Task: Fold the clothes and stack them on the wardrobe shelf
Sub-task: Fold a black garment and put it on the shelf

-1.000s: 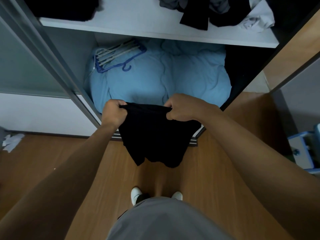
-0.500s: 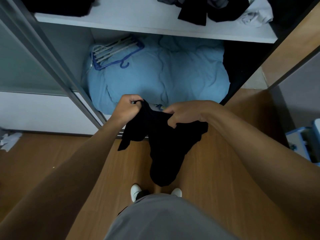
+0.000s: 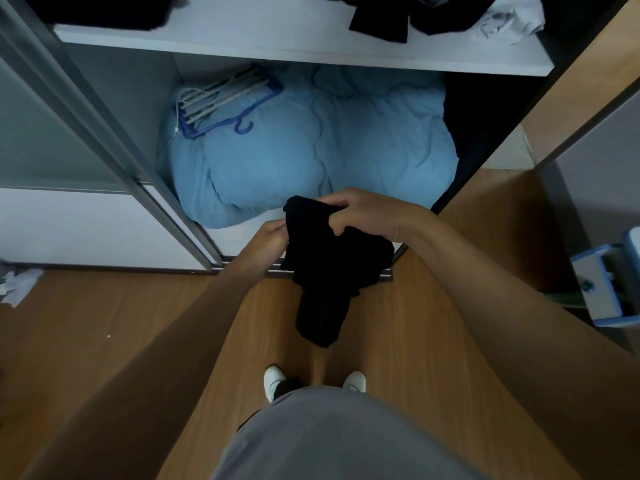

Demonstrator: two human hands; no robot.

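A black garment [image 3: 329, 271] hangs in front of me over the wooden floor, bunched into a narrow fold. My right hand [image 3: 356, 211] grips its top edge from above. My left hand [image 3: 273, 239] pinches its left side, just below and beside the right hand. The white wardrobe shelf [image 3: 277, 39] runs across the top of the view. On it lie a dark pile [image 3: 104, 8] at the left and loose black and white clothes [image 3: 450, 19] at the right.
Under the shelf a light blue duvet [image 3: 311, 150] fills the wardrobe's bottom, with blue and white hangers [image 3: 221, 102] on it. A sliding door frame [image 3: 104, 140] stands at the left. A blue and white object [image 3: 609, 282] sits at the right. Crumpled paper [image 3: 17, 285] lies on the floor.
My hands have come together, folding the spread black garment into a narrow hanging bundle. The left hand moved right and lower, close under the right hand.
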